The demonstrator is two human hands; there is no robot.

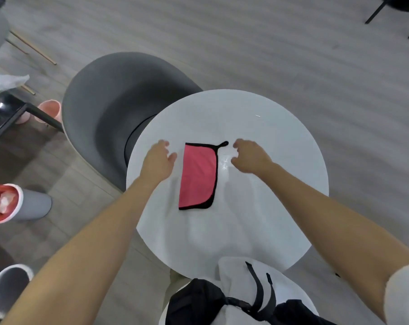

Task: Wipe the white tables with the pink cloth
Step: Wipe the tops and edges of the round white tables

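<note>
Pink cloth (197,175) lies flat, folded, near the middle of the round white counter (281,141), long side running away from me. It has black trim all round and a small black loop at its far right corner. My hands are apart, one on each side of the cloth, and neither touches it. Left hand (157,160) is just beside the cloth's left edge, fingers loosely curled, holding nothing. Right hand (250,157) is near the right edge, fingers bent toward the loop, also empty. I can't tell if either hand rests on the surface. A shiny wet patch (224,163) sits between the cloth and my right hand. A grey chair (105,106) is tucked against the counter's far left side. On the floor to my left are a grey bin with a red liner (5,202), another grey bin (7,289) and two pink buckets (50,110). A black bag with straps (198,301) hangs at my waist.
</note>
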